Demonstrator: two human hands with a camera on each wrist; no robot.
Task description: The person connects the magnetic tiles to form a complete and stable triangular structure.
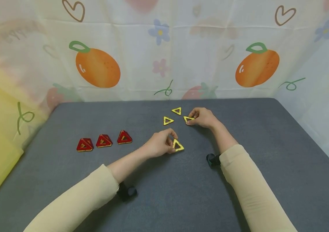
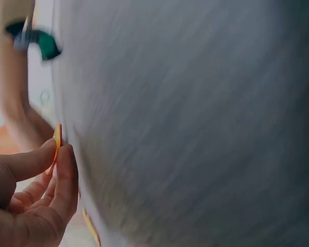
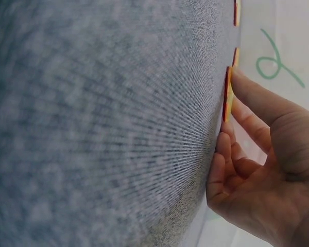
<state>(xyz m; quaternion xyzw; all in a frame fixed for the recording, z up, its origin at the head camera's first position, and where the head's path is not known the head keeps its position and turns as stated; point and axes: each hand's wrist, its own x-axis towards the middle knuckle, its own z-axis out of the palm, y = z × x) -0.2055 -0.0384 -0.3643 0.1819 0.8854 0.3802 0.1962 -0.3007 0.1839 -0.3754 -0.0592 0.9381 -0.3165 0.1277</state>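
My left hand (image 1: 161, 142) pinches a yellow triangle tile (image 1: 178, 145) with a triangular opening in its middle. The left wrist view shows that tile (image 2: 58, 146) edge-on between thumb and fingers. Farther back, my right hand (image 1: 202, 117) grips a second yellow triangle tile (image 1: 188, 119) by its edge. In the right wrist view this tile (image 3: 227, 95) shows a yellow face and a red one, low over the tabletop. Two more yellow tiles lie flat nearby, one left of the right hand (image 1: 168, 120) and another behind it (image 1: 177, 111).
Three red pyramid shapes stand in a slanting row at the left: a left one (image 1: 84, 145), a middle one (image 1: 104, 140) and a right one (image 1: 124, 137). The dark grey table (image 1: 170, 193) ends at a printed cloth backdrop (image 1: 141, 80). Each wrist wears a black camera mount (image 1: 126, 192).
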